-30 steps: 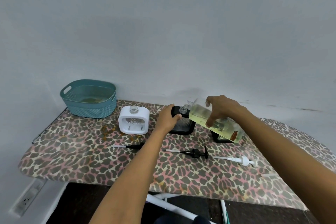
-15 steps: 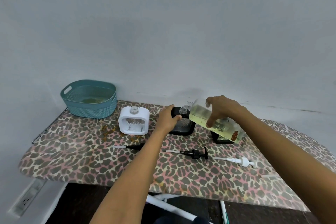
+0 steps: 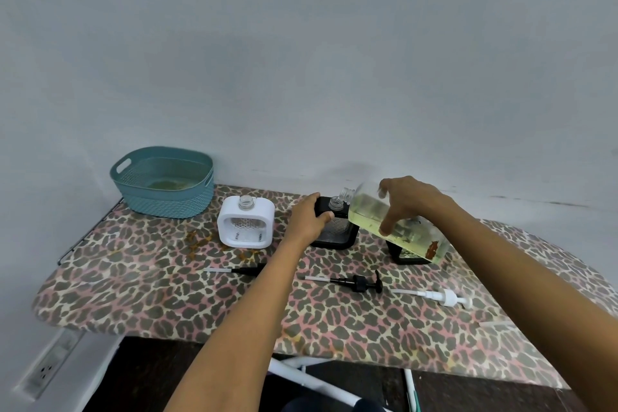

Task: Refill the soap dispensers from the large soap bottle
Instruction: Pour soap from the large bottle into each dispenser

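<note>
My right hand (image 3: pixel 406 202) grips the large clear soap bottle (image 3: pixel 368 216) of yellow liquid, tilted with its open neck just above the mouth of a black dispenser (image 3: pixel 336 232). My left hand (image 3: pixel 307 219) holds that black dispenser by its left top corner. To the left stands a white dispenser (image 3: pixel 246 226), its neck uncapped. A second black dispenser (image 3: pixel 406 256) sits mostly hidden behind the big bottle.
Three pump heads lie on the leopard-print board (image 3: pixel 133 294): a black one (image 3: pixel 245 270) partly under my left arm, another black one (image 3: pixel 356 282), and a white one (image 3: pixel 441 297). A teal basket (image 3: pixel 164 182) stands at the back left by the wall.
</note>
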